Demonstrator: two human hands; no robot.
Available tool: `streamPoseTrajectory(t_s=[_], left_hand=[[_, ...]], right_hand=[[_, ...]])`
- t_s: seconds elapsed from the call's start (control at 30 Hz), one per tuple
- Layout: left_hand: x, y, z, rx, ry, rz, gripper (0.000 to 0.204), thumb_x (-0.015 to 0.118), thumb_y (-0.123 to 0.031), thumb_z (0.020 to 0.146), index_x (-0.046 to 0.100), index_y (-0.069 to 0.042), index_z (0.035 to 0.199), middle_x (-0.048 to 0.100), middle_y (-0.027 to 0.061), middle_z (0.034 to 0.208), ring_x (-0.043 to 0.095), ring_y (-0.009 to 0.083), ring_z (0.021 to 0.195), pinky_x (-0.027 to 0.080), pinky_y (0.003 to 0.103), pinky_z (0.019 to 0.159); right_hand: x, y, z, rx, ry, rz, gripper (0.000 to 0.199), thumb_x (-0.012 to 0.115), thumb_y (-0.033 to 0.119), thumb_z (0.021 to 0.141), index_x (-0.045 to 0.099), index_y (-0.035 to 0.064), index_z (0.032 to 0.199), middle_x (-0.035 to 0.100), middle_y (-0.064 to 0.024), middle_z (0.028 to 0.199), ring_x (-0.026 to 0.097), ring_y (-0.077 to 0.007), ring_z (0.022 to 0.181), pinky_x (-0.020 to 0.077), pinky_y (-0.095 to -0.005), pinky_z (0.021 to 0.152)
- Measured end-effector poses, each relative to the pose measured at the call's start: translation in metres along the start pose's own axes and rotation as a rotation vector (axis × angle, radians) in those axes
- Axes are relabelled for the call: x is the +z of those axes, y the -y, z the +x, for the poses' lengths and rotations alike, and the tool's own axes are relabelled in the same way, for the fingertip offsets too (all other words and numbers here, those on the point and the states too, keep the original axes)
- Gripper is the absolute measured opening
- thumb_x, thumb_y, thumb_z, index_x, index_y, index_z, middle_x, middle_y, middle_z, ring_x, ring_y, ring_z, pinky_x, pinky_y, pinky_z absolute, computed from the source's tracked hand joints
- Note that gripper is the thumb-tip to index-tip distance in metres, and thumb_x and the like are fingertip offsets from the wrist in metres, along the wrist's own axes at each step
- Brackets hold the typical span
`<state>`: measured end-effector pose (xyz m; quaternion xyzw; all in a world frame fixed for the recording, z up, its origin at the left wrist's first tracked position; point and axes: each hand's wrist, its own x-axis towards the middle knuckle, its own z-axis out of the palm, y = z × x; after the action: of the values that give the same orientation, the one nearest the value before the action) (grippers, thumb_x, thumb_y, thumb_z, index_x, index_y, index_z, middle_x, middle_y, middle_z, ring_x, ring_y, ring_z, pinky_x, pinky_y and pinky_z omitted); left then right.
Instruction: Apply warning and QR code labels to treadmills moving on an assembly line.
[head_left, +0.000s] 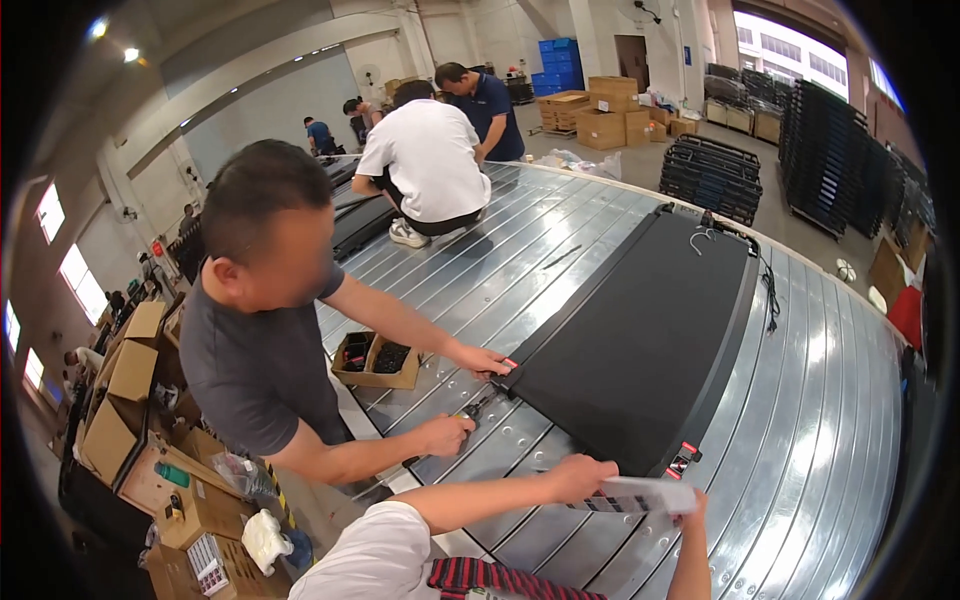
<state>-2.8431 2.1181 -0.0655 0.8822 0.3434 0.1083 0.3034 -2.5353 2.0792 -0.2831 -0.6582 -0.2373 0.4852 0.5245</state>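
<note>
My left hand (585, 479) pinches one end of a whitish, see-through plastic strip or sleeve (645, 494) with dark marks along its lower side. At its other end, my right hand (692, 512) grips it too; some of those fingers are hidden behind it. Just beyond lies a large flat black panel (630, 330) with a dark frame, and a red-and-white piece (683, 460) sits at its near right corner. On the panel's near left corner rests a co-worker's hand, while their other hand holds a screwdriver-like tool (475, 408) pointed at that corner.
Ribbed metal sheeting (800, 420) covers the broad worktop. An open cardboard box (378, 362) of small black parts stands by the co-worker. A hook-shaped wire (703, 240) lies on the panel, a black cable (770, 295) beside it. Another person (425, 165) squats on the worktop.
</note>
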Motion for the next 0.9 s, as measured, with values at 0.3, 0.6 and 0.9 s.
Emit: streamPoseTrajectory(t_s=[0.3,0.6,0.9], left_hand=[[-0.003,0.003,-0.052,-0.287,-0.260,-0.547,0.034,0.055,-0.026,0.088,0.059,-0.001,0.110,0.065,0.0086,0.088,0.059,0.0134,0.078,0.046,0.030,0.073],[0.012,0.003,-0.041,-0.489,-0.480,-1.053,0.036,0.060,-0.022,0.085,0.057,0.002,0.112,0.063,0.0095,0.102,0.058,0.0161,0.091,0.047,0.032,0.078],[-0.118,0.038,0.002,-0.285,-0.964,-1.555,0.035,0.054,-0.020,0.090,0.050,0.002,0.116,0.059,0.0116,0.107,0.060,0.0235,0.092,0.050,0.038,0.082]], right_hand=[[0.027,-0.023,-0.128,0.214,0.189,-0.110,0.028,0.052,0.025,0.088,0.054,0.0005,0.074,0.056,-0.0102,0.054,0.050,-0.0156,0.036,0.0371,-0.0259,0.031],[0.029,-0.033,-0.143,0.269,0.215,-0.110,0.029,0.049,0.021,0.087,0.056,0.0001,0.068,0.055,-0.0106,0.051,0.050,-0.0174,0.034,0.0353,-0.0265,0.029],[0.027,-0.029,-0.133,0.373,0.274,-0.123,0.029,0.053,0.022,0.087,0.055,-0.0007,0.069,0.055,-0.0116,0.052,0.049,-0.0184,0.035,0.0359,-0.0272,0.031]])
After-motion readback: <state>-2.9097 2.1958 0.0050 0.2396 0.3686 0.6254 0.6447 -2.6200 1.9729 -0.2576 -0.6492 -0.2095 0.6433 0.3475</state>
